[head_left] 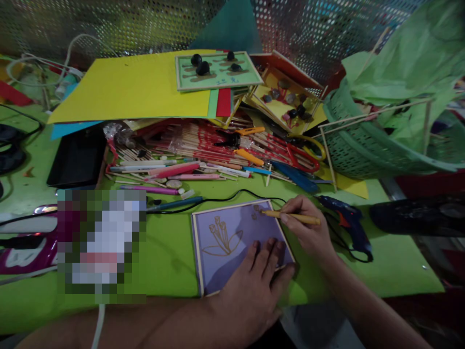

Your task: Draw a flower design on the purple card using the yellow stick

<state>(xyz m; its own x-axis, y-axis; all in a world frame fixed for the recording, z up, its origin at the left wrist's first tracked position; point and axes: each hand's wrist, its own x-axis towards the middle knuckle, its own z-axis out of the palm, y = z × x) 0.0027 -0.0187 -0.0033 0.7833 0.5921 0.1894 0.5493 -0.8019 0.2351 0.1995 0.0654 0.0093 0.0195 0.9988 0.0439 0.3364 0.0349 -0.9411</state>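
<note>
A purple sheet (232,226) with thin wooden strips along its edges lies on the green tabletop. It bears a drawing of flowers with two leaves (222,241) in brownish-gold lines, and small marks near its upper right. My left hand (259,274) rests flat across the sheet's lower right part, fingers stretched out. Pinched in my right hand (308,227) is a yellow-brown pen (302,218), its tip at the small marks by the upper right corner. That hand sits at the sheet's right edge. Beneath my left hand, part of the sheet is hidden.
A blue glue gun (345,220) with its cord lies to the right. Behind are pens (174,168), wooden sticks (196,143), orange-handled pliers (250,131) and yellow card (134,87). A green basket (359,140) stands at the right, a dark tablet-like object (76,157) at the left.
</note>
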